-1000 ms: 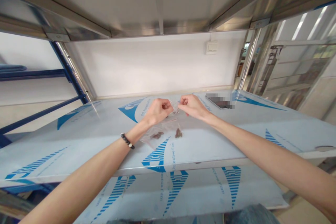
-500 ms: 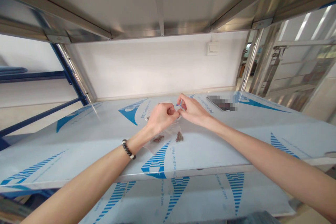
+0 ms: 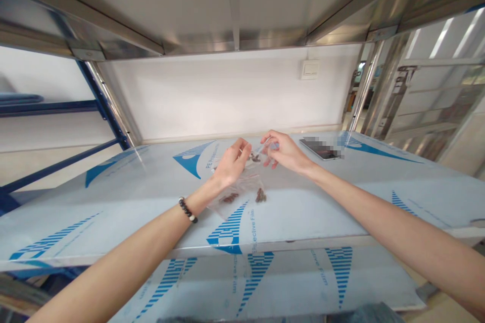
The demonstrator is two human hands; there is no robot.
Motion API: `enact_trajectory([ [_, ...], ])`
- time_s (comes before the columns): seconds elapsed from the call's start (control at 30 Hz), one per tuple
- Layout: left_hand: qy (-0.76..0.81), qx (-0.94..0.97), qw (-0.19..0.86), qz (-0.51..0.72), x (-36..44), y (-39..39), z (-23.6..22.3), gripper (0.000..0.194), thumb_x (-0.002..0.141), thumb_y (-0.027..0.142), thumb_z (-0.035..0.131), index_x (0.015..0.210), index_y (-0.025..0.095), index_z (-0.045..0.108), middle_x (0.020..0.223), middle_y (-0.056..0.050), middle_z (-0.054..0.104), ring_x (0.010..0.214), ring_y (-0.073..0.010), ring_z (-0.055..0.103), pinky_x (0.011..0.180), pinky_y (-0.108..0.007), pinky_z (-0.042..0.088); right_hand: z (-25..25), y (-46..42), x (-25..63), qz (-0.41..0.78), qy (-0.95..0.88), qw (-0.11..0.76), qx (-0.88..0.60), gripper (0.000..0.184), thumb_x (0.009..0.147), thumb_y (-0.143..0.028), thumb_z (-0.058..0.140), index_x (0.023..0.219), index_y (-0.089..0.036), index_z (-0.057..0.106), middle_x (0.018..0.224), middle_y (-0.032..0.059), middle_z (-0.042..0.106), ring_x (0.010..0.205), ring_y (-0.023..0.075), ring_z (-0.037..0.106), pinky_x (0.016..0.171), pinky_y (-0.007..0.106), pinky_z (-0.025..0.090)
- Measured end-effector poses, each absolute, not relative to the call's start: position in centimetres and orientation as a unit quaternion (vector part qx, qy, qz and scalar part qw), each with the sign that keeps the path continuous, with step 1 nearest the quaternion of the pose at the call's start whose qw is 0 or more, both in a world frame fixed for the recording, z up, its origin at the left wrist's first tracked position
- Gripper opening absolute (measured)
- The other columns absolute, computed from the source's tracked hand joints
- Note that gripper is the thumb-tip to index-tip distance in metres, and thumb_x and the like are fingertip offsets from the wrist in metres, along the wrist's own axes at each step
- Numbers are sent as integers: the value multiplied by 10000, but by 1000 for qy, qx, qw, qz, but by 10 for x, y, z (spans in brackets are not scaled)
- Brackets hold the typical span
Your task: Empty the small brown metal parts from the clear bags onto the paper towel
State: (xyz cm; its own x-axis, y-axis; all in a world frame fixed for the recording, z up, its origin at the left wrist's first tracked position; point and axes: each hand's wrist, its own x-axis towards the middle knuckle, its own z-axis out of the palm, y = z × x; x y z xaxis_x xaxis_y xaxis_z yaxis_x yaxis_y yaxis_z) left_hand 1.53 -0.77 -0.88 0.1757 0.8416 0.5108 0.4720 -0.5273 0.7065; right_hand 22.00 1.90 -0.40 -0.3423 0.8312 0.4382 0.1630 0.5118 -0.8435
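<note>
My left hand (image 3: 233,161) is closed in a pinch on the edge of a small clear plastic bag (image 3: 250,152), above the tabletop. Opposite it, my right hand (image 3: 284,151) has its fingers curved and apart, and clear plastic shows beside them; whether they touch it I cannot make out. Small dark brown pieces (image 3: 255,158) show between the hands. Nearer to me lie another clear bag (image 3: 217,207) with reddish-brown pieces (image 3: 230,197) and a bag with a cluster of brown pieces (image 3: 261,195).
The table (image 3: 322,212) is covered in blue-printed protective film. A dark phone-like device (image 3: 320,148), partly pixelated, lies to the right. A metal shelf (image 3: 197,5) hangs low overhead. Behind is a white wall with a switch (image 3: 309,69); metal posts stand at both sides.
My hands were close together, both pinching; they have moved apart. My right hand has opened its fingers and shifted right, and the brown pieces between the hands have come into view.
</note>
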Motion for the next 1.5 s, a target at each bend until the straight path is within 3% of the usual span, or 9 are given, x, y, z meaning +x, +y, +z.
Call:
enact_trajectory([
  [0.07, 440, 698, 267, 497, 12, -3, -10, 246, 1017, 444, 568, 1036, 207, 634, 946, -54, 697, 791, -169, 635, 654, -281, 469, 0, 19, 221, 382, -716, 487, -324, 283, 772, -183, 694, 1038, -220, 602, 939, 39, 715, 610, 203, 748, 423, 265, 527],
  [0.2, 392, 642, 432, 498, 8, 0, -13, 369, 976, 489, 687, 1194, 192, 686, 1202, -135, 748, 952, -204, 729, 726, -293, 541, 2, 21, 223, 415, -676, 527, -306, 338, 744, -244, 798, 1028, -225, 616, 942, 33, 724, 655, 212, 756, 481, 289, 562],
  [0.4, 335, 603, 523, 500, 4, 6, -19, 392, 849, 366, 876, 1130, 118, 760, 1109, -152, 791, 869, -177, 736, 729, -280, 539, -6, 24, 221, 465, -653, 515, -304, 404, 734, -242, 833, 1067, -230, 604, 859, 0, 726, 697, 213, 767, 548, 282, 574],
  [0.67, 335, 539, 599, 487, 1, 16, -27, 281, 807, 271, 941, 965, 82, 806, 1008, -162, 823, 896, -197, 788, 809, -269, 611, -10, 26, 220, 484, -650, 505, -297, 431, 709, -144, 814, 1089, -221, 624, 885, 20, 768, 713, 200, 754, 610, 297, 621],
  [0.83, 332, 526, 627, 469, 2, 13, -25, 158, 863, 176, 885, 974, 81, 823, 1053, -169, 831, 924, -194, 803, 923, -298, 629, -10, 21, 217, 480, -645, 503, -317, 415, 713, -94, 766, 1078, -228, 621, 856, 10, 759, 687, 201, 744, 595, 304, 624],
  [1.0, 319, 538, 644, 441, 3, 12, -25, 123, 862, 138, 868, 967, 88, 828, 1038, -159, 827, 885, -175, 787, 921, -304, 629, -2, 14, 216, 470, -632, 530, -314, 367, 789, -169, 755, 1123, -243, 620, 846, -21, 706, 631, 178, 725, 556, 280, 604],
  [1.2, 319, 548, 620, 463, 1, 20, -29, 101, 861, 152, 864, 933, 100, 815, 946, -123, 816, 824, -157, 769, 910, -320, 631, 1, 20, 217, 573, -506, 537, -357, 141, 972, -226, 517, 1065, -208, 622, 953, 59, 717, 710, 208, 728, 540, 337, 635],
  [1.5, 366, 579, 566, 458, -1, 25, -32, 96, 826, 151, 844, 908, 121, 804, 952, -133, 803, 806, -178, 766, 850, -354, 649, -9, 28, 220, 671, -416, 456, -412, 323, 1152, -445, 375, 1046, -204, 564, 919, 142, 727, 819, 266, 758, 689, 415, 661],
])
